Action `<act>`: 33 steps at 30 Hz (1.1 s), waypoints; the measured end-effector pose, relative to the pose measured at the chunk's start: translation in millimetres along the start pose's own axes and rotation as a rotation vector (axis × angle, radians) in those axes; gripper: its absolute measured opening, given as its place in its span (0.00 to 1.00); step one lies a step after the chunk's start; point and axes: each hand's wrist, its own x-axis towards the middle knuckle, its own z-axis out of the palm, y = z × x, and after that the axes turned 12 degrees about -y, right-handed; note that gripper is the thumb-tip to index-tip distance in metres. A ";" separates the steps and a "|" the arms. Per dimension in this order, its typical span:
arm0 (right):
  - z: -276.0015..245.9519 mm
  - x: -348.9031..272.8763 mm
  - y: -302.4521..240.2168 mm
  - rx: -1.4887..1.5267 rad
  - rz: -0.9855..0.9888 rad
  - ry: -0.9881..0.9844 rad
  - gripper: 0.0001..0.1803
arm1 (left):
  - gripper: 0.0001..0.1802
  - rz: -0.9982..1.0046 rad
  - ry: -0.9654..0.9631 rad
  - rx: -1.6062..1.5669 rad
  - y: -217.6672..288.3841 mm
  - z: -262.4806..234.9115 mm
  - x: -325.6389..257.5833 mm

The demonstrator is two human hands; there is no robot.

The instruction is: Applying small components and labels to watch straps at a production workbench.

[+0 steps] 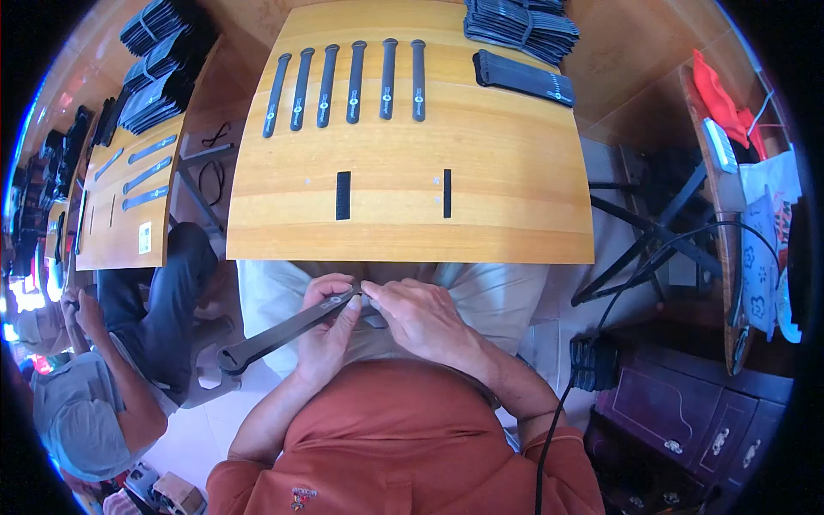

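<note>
Below the bench [412, 240], both hands are holding a dark strap [283, 330]. Left hand [330, 330] is gripping its upper end. Right hand [416, 318] is pinching the tip.

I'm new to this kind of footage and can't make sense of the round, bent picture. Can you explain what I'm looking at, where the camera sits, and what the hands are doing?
There is no machine here, only a person working bare-handed. The single picture comes from a wide fisheye camera on that person's head, looking down, which is why straight edges curve. The left hand and right hand together hold one long dark strap over the lap, pinching its upper end. Ahead is a wooden table with six similar straps laid in a row, two short black strips, a folded dark bundle and a stack of bundles. At the left, another person sits by a second table.
</note>
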 end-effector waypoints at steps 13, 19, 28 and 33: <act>1.7 -6.8 -7.5 -0.277 0.017 -0.060 0.18 | 0.11 -0.050 0.067 0.096 -6.4 1.7 -11.2; 11.1 -2.0 -3.6 -0.360 0.025 -0.051 0.19 | 0.10 -0.115 0.076 0.003 -7.1 3.5 -9.7; 13.1 -0.7 18.4 -0.066 -0.133 -0.041 0.16 | 0.11 -0.315 -0.108 -0.158 -6.4 -23.9 -14.3; 23.7 -1.4 24.9 0.083 -0.176 -0.052 0.14 | 0.14 -0.438 -0.144 -0.292 0.1 -35.7 -9.6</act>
